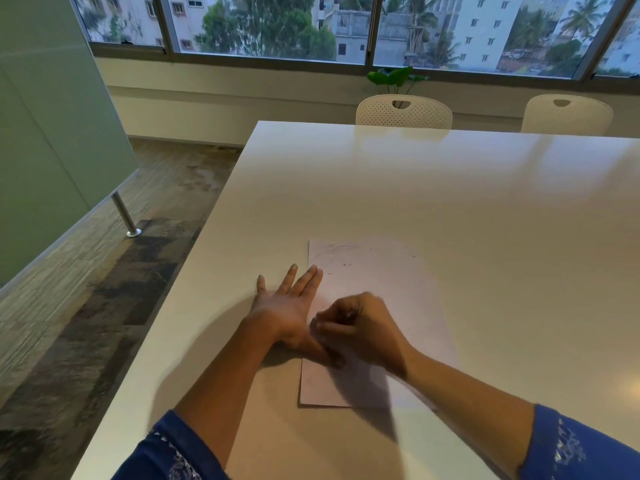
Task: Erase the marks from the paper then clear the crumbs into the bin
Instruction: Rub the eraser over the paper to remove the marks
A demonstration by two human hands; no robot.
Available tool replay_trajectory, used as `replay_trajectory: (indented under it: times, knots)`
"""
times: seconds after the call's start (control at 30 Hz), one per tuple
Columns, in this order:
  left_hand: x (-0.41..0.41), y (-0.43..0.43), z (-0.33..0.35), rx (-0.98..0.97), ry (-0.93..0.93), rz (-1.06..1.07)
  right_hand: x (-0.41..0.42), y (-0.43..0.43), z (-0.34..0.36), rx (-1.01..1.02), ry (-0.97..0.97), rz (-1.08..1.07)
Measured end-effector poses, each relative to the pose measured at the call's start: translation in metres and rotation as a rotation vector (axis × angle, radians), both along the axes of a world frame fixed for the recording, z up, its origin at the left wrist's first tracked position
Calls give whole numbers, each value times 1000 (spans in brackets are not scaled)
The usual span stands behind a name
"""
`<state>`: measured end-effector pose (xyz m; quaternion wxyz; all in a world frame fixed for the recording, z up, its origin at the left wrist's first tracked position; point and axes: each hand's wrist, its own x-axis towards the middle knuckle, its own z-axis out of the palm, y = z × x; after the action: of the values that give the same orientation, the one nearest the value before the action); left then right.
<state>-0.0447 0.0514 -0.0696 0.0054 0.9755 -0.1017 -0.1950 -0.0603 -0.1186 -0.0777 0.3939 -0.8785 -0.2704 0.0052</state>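
A pale sheet of paper (388, 289) lies on the white table (450, 188), with faint grey smudges and a few dark crumbs near its far end. My left hand (291, 306) lies flat with fingers spread, pressing the paper's left edge. My right hand (360, 327) is curled over the middle of the sheet, blurred, its fingertips pinched together as if on a small eraser that I cannot make out. No bin is in view.
Two white perforated chairs (403, 112) (566, 114) stand at the table's far side, a green plant (396, 77) behind them under the window. The table's left edge drops to a patterned floor; a glass partition with a metal post (124, 216) stands left.
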Motion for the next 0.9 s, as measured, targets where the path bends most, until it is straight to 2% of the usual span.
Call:
replay_trajectory:
  times: [0.07, 0.23, 0.3, 0.37, 0.53, 0.6, 0.77, 0.83, 0.9]
  knots:
    - [0, 0, 0, 1, 3, 5, -2, -2, 1, 21, 50, -16]
    - [-2, 1, 0, -15, 12, 4, 37, -32, 14, 275, 127, -380]
    - [-1, 2, 0, -16, 11, 7, 43, -39, 16, 320, 136, -433]
    - [0, 2, 0, -17, 9, 8, 35, -34, 11, 277, 139, -413]
    - [-1, 0, -1, -7, 7, 4, -7, -14, -4, 149, 82, -112]
    - [-2, 0, 0, -10, 11, 3, 1, -19, 2, 127, 93, -154]
    - [-3, 1, 1, -24, 16, 2, 37, -40, 19, 304, 125, -447]
    - [-3, 0, 1, -24, 15, 4, 34, -35, 17, 328, 203, -443]
    - [-3, -1, 1, -17, 15, 1, 18, -24, 14, 271, 293, -334]
